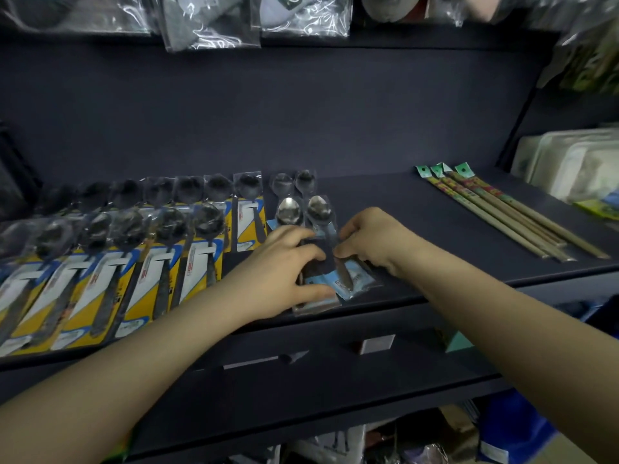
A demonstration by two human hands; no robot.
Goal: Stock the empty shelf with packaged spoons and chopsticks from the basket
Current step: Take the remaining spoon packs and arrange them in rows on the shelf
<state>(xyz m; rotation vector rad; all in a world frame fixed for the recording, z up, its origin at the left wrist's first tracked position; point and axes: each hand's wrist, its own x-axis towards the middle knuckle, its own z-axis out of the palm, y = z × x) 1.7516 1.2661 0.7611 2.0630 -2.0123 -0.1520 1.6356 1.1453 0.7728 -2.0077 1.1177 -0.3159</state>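
The fingers of the left hand were curled down over a clear pack of steel spoons with a blue label, thumb against its near end, holding it on the dark shelf. Just to the right, the right hand had its fingers bent and pinching the same pack at the spoon handles, the two hands nearly touching above it. The two spoon bowls of that pack showed just beyond the fingertips, and a second, similar pack lay right behind them, nearer the back wall.

To the left of the left hand, touching side by side, ran two rows of spoons on yellow, blue and white cards, bowls pointing toward the back of the shelf; the rear row partly overlapped the front one.

Well to the right of the right hand lay several packs of chopsticks with green header tags, angled across the shelf. Beyond them, at the far right, stood stacked pale trays. Above everything hung clear plastic bags of goods.
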